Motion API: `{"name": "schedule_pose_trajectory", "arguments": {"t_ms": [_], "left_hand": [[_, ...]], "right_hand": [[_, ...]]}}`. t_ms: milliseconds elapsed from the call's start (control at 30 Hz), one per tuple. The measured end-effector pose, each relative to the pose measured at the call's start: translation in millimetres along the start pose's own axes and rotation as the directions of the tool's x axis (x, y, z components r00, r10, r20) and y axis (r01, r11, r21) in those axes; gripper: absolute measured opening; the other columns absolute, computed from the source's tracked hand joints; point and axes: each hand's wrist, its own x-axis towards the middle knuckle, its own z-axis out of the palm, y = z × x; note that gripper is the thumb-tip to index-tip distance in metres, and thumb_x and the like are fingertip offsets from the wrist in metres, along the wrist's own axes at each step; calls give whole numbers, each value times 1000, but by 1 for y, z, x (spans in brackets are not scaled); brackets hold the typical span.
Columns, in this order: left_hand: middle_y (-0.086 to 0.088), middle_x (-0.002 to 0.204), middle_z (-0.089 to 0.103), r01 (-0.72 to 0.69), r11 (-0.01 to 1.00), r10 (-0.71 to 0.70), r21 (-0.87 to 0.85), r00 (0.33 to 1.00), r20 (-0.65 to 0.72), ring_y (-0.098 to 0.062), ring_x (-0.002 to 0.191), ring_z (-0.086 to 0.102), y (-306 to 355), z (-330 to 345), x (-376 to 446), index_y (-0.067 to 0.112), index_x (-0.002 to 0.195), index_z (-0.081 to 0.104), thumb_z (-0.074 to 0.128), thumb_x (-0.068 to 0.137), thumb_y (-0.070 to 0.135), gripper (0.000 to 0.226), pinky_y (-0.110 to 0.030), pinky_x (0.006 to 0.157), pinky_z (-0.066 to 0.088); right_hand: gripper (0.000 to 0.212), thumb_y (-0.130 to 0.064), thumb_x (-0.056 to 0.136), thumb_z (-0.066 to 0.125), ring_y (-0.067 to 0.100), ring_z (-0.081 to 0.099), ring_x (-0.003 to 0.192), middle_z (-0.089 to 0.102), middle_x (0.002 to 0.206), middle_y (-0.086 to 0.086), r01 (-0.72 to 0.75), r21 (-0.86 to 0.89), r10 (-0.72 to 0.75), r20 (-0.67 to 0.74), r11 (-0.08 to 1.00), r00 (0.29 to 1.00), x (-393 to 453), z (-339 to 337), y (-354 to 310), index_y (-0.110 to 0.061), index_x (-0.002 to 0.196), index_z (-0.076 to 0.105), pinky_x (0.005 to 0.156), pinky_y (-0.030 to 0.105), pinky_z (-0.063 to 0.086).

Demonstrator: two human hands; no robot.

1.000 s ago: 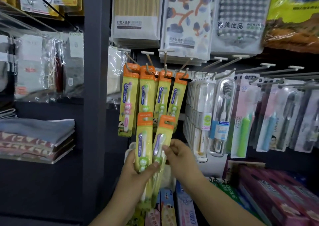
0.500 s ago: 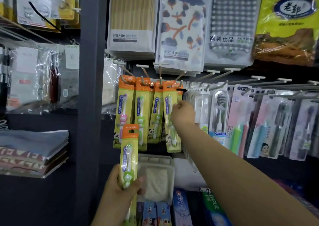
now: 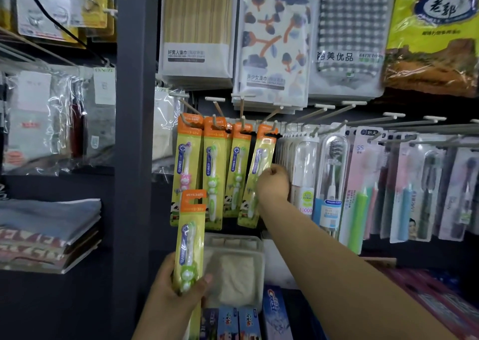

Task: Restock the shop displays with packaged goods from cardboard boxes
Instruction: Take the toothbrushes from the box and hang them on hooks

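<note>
Yellow-and-orange children's toothbrush packs hang in a row on hooks (image 3: pixel 241 111). My left hand (image 3: pixel 176 290) is low in the middle, closed around the bottom of one such toothbrush pack (image 3: pixel 190 233) with a green brush, held upright. My right hand (image 3: pixel 273 184) reaches up to the rightmost hanging pack (image 3: pixel 259 168). Its fingers are curled on that pack's right edge. This pack hangs from its hook at a tilt, bottom swung left. Three more packs (image 3: pixel 213 173) hang straight to its left.
Adult toothbrush packs (image 3: pixel 334 181) crowd the hooks to the right. Bagged towels (image 3: pixel 274 44) hang above. A dark pillar (image 3: pixel 132 158) stands left of the hooks, with folded cloths (image 3: pixel 49 225) beyond it. A white tray (image 3: pixel 233 241) and toothpaste boxes (image 3: pixel 274 313) sit below.
My right hand took one of the two packs from my left hand, lifted it to the rightmost hook, then slid down its edge. My left hand dropped lower with the other pack.
</note>
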Motion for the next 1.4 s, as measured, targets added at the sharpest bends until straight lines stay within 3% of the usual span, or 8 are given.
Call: {"name": "schedule_pose_trajectory", "arguments": {"t_ms": [200, 433, 533, 667, 867, 1033, 1200, 1400], "left_hand": [[-13, 72, 65, 38, 999, -39, 10, 999, 26, -16, 54, 61, 0, 7, -3, 20, 106, 59, 80, 71, 11, 42, -23, 51, 51], [-1, 72, 72, 62, 997, -65, 55, 996, 56, -9, 52, 64, 3, 29, -2, 22, 108, 58, 67, 79, -10, 44, -21, 44, 50], [-1, 79, 73, 102, 990, -110, 94, 990, 88, -20, 58, 68, 2, 35, -1, 31, 105, 57, 68, 82, -1, 41, -28, 50, 53], [-8, 68, 63, 174, 976, -191, 130, 973, 131, -13, 42, 56, 1, 31, 0, 11, 101, 58, 70, 82, 2, 24, -23, 45, 43], [-17, 66, 59, 196, 948, -218, 249, 974, 64, -17, 54, 53, -3, 14, -2, 7, 91, 59, 63, 85, -2, 11, -25, 56, 41], [-29, 75, 62, 185, 941, -202, 283, 979, 34, -20, 65, 51, -3, 3, -4, 8, 89, 61, 60, 88, -1, 8, -25, 59, 39], [-8, 51, 58, 201, 949, -206, 243, 979, -2, -25, 58, 55, -4, -3, -8, 6, 91, 59, 60, 88, -2, 8, -32, 62, 44], [-19, 61, 63, 212, 949, -217, 234, 976, -4, -23, 57, 53, -7, -10, -11, 6, 91, 60, 60, 89, 0, 6, -36, 69, 44]], "right_hand": [[40, -25, 82, 56, 23, 51, 80, 53, 102, 8, -265, -207, 318, 289, 942, 903, -40, 4, 60, -8, 118, 51, 69, 31, 44], [16, -37, 91, 61, -1, 64, 78, 69, 88, -10, 96, -88, -17, 643, 992, 765, -119, -31, 58, -26, 102, 66, 69, 15, 52], [3, -31, 94, 58, 1, 64, 81, 67, 89, -13, 162, -150, -41, 599, 975, 799, -118, -33, 51, -31, 97, 60, 72, 15, 52], [17, -31, 99, 46, 21, 65, 92, 67, 100, 3, 155, -118, -95, 404, 981, 910, -84, -37, 27, -22, 109, 56, 86, 44, 54], [47, -28, 104, 34, 21, 48, 113, 44, 142, 10, 243, -293, -142, 327, 925, 934, -37, -36, -32, -10, 147, 26, 85, 29, 38], [35, -23, 104, 35, 16, 43, 84, 53, 127, 13, 224, -227, -173, 223, 948, 959, -31, -22, -41, -5, 134, 38, 73, 28, 36], [45, -20, 104, 33, 16, 43, 92, 50, 134, 13, 169, -173, -136, 187, 970, 973, -30, -11, -38, -7, 147, 24, 76, 28, 37], [44, -21, 105, 31, 20, 49, 101, 50, 135, 13, 90, -129, -72, 138, 988, 988, -36, -9, -18, -7, 146, 25, 78, 25, 34]]}}
